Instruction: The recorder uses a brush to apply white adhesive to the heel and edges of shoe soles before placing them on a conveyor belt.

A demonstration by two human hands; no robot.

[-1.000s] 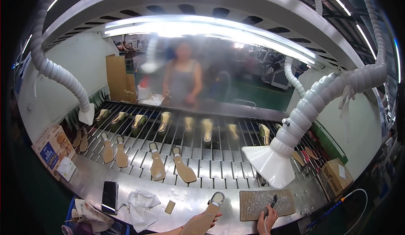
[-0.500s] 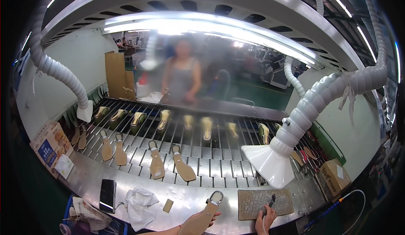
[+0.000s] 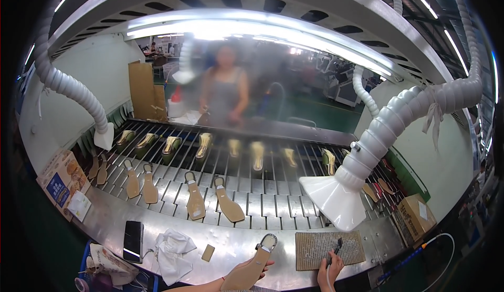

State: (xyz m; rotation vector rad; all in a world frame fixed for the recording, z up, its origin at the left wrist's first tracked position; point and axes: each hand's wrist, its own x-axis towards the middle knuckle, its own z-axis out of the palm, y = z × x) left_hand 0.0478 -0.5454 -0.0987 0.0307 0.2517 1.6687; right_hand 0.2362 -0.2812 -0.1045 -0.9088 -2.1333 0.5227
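At the near edge, my left hand (image 3: 237, 272) is closed around a tan insole (image 3: 249, 270). The insole's narrow heel end points away from me and has a dark-edged, pale rounded tip. On the right, my right hand (image 3: 331, 272) grips a dark brush-like tool (image 3: 338, 247) with a pale tube running from its lower end. That tool is over a ribbed brown pad (image 3: 306, 251) with whitish smears; whether its tip touches the pad I cannot tell. Two similar insoles lie just ahead on the slatted metal conveyor (image 3: 273, 208), the nearer one being this insole (image 3: 228, 203).
A wide white suction nozzle (image 3: 336, 203) hangs above the conveyor. Several green-and-tan shoe pieces (image 3: 171, 146) sit farther back. A phone (image 3: 133, 241), a white cloth (image 3: 174, 252) and a small tan block (image 3: 208, 252) lie on the ledge. Behind hazy glass stands a person (image 3: 224, 92).
My view has shifted slightly. Both hands keep their holds, with the insole a little higher in view and the brush-like tool still over the pad.
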